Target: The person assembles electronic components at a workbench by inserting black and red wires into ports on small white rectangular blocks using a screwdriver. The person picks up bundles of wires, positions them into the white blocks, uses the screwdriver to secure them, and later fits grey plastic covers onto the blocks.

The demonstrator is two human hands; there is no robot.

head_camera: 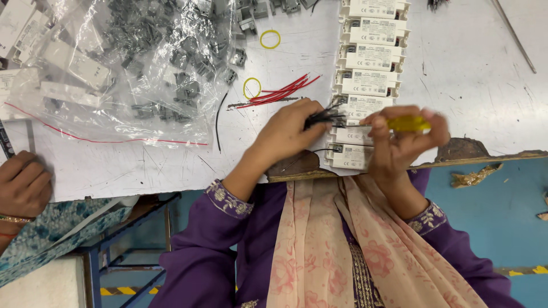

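Black wires | pinched in left hand grip | right hand grip closed on yellow tool

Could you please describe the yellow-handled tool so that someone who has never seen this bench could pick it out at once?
Start from the column of white rectangular boxes running down the white table toward its near edge. At the bottom of that column, the right hand holds the tool just above the boxes. Its translucent yellow handle sets it apart; the two yellow rings nearby lie flat on the table.
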